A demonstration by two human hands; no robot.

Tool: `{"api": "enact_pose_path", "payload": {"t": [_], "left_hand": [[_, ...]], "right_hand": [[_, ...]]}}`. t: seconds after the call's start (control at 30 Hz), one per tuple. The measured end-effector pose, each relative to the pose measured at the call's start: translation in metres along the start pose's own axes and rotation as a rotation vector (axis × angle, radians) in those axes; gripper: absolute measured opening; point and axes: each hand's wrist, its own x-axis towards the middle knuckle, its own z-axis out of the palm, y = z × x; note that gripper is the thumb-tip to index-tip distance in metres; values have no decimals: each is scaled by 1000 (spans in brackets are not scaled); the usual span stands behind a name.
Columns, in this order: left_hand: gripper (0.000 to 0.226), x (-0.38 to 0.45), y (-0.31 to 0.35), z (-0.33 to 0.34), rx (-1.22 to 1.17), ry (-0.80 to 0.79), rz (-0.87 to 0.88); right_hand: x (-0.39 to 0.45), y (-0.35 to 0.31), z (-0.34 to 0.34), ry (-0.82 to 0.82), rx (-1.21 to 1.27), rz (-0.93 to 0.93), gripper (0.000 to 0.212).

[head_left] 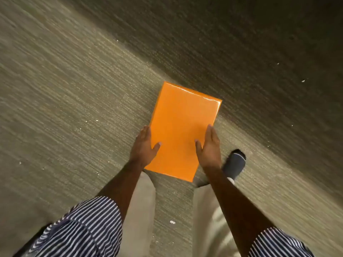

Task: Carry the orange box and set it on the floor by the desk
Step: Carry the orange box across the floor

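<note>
A flat, glossy orange box [182,130] is held level in front of me, above the carpet. My left hand [143,148] presses against its left long side, thumb lying on the top face. Against the right long side rests my right hand [208,148], thumb likewise on top. Both sets of fingers reach along the sides and partly under the box, out of sight. No desk is in view.
Grey-green carpet [74,99] fills the view, blurred by motion, with a darker shaded band [259,52] across the upper right. Small white scraps dot the floor. My right foot in a dark sock [234,164] is stepped forward, beside light trouser legs.
</note>
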Motion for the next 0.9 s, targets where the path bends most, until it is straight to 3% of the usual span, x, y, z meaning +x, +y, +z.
{"api": "enact_pose_path", "payload": {"t": [0.13,0.3,0.47,0.63,0.9], "left_hand": [[82,19,-13,14,-200,-5,-177],[82,32,-21,26,-403,-55,-283],[92,31,-33,26,-363,-64,-169],[88,17,-30,5,-327,-10,-16],[80,3,55,-111,-428,113,117]], "right_hand": [[24,12,28,12,248,302,83],[41,30,48,-14,499,414,79],[36,47,47,37,571,357,68],[32,32,21,97,466,363,64],[49,-45,-113,202,468,308,65]]}}
